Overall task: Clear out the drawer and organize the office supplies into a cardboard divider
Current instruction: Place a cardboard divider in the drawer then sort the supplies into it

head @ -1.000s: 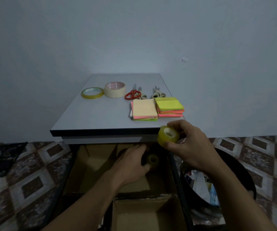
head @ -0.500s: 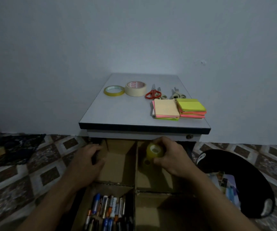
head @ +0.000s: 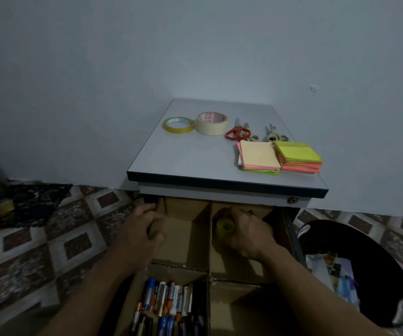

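The pale grey rectangular tabletop (head: pixel 183 156), dark-edged, fills the frame's centre. Along its far side lie a thin yellow tape roll (head: pixel 178 125), a wider cream masking-tape roll (head: pixel 210 123) just beside it, red-handled scissors (head: pixel 237 132) and pale-handled scissors (head: pixel 275 136). Toward the front right sit a peach-topped sticky-note stack (head: pixel 259 157) and a yellow-green-topped sticky-note stack (head: pixel 298 156).

All that shows of the person is two arms, seen in dim light. The left grip (head: pixel 142 230) is a bare hand, its knuckles and finger creases only faintly marked. The right grip (head: pixel 252 235) is bare as well, with low ridges of tendon across its back. The left forearm (head: pixel 91 289) and the right forearm (head: pixel 314 297) are uncovered down to the lower edge, which cuts off whatever is worn higher up.
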`<state>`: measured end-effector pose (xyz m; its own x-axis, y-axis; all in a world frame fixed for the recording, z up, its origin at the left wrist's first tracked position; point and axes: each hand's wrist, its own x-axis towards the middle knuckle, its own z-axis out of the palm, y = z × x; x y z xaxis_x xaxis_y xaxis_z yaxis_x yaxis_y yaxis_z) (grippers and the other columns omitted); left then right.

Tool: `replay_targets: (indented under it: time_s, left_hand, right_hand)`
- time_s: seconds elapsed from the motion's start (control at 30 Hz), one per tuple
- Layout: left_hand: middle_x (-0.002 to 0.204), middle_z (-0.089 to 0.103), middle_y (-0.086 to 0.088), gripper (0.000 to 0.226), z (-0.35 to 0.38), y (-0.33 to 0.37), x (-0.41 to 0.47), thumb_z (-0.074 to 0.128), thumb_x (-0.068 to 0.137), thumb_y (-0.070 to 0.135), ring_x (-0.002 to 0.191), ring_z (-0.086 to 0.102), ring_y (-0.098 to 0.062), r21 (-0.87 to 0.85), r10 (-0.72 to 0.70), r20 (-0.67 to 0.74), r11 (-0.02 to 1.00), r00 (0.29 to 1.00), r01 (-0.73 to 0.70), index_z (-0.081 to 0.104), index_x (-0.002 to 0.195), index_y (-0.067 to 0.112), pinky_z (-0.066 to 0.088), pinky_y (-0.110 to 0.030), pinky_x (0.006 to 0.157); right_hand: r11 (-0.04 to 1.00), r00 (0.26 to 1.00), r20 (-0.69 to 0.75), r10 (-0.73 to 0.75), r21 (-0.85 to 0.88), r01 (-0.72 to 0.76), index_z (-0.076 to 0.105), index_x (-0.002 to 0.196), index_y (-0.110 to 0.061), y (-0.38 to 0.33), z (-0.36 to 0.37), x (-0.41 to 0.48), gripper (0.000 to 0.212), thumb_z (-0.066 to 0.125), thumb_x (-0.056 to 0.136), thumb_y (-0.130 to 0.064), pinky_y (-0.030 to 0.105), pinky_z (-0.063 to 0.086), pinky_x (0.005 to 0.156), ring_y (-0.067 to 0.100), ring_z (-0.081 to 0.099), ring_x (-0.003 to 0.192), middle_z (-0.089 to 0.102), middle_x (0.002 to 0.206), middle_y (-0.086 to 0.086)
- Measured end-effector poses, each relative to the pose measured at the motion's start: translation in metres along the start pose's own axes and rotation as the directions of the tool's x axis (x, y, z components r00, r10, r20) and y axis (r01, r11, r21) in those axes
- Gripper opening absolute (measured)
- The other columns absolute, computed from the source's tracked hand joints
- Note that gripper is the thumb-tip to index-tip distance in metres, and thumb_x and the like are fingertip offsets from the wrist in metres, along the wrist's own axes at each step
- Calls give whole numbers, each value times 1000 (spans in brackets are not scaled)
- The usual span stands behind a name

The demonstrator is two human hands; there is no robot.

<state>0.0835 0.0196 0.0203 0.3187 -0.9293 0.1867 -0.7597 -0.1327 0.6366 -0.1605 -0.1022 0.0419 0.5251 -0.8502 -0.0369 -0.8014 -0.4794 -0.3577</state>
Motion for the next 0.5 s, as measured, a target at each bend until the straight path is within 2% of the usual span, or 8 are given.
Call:
replay_targets:
  time_s: [0.1,0.23,0.4,0.5]
  left_hand:
    - [150,35,8,33,0,1,-1,68,91,25,132,32,-6,4,-3,7,1000,1000,3,61,123,25,28,-23,106]
    - [151,34,8,34,-1,2,-2,68,91,26,129,29,-1,-1,-3,9,1000,1000,3,61,124,26,29,-26,110]
    - [158,26,11,42,-3,5,-7,68,91,30,143,25,-12,12,-41,69,999,997,40,56,131,29,25,-31,116]
    - [161,20,13,50,-9,8,-12,66,92,37,147,18,-13,17,-66,123,998,990,65,49,139,33,19,-34,120]
  right_hand:
    - [1000,1000,30,4,3,-4,46,123,-27,0,-2,0,46,70,85,-29,40,45,103,18,63,97,66,107,0]
    - [1000,998,61,1,20,-2,45,127,-26,-1,-4,0,48,70,86,-28,39,51,93,22,60,106,62,118,1]
    - [998,1000,19,-17,63,16,47,123,-31,1,-6,-7,47,73,83,-37,25,48,73,14,59,95,60,114,-4]
    - [990,999,-20,-48,132,50,50,120,-34,0,-12,-21,42,72,84,-33,25,56,76,7,62,90,61,112,-8]
